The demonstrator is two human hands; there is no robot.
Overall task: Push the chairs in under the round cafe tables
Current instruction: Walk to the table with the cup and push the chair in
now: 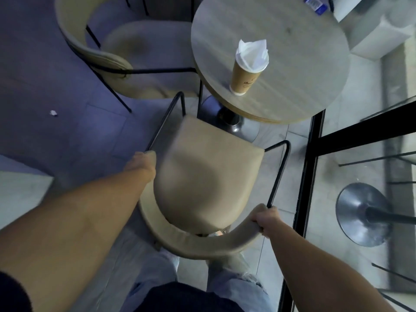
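Both bare forearms reach forward and down from the bottom of the view, the left one entering from about 8 o'clock and the right from about 5 o'clock. The left hand (142, 164) lies toward 11 o'clock of the person's body, its fingers curled over and out of sight, the back of the hand and wrist turned up. The right hand (266, 218) sits at about 1 o'clock, closed in a fist-like grip with the knuckles facing up and the wrist held straight.
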